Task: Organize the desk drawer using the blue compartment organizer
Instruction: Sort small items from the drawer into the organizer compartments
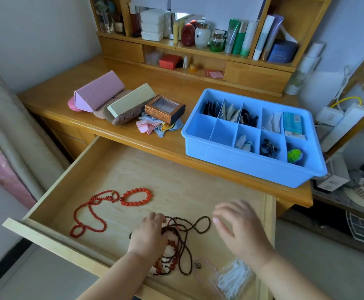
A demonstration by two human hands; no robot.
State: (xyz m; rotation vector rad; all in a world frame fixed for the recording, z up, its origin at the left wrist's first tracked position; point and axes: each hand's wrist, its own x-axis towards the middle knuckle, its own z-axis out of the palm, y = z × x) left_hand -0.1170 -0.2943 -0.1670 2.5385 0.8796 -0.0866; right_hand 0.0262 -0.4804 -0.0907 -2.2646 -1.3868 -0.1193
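Head view: left hand grips dark beads; right hand spread; organizer lies crosswise.

The organizer on the right is light blue, its dividers the same blue. The counter and the open drawer are honey-coloured wood, the drawer's floor paler. In the drawer, far left, lie an orange-red bracelet and a red small-bead necklace; near, a dark brown bead strand. On the counter, a pink case, a cream box, and a brown box with an orange pattern.
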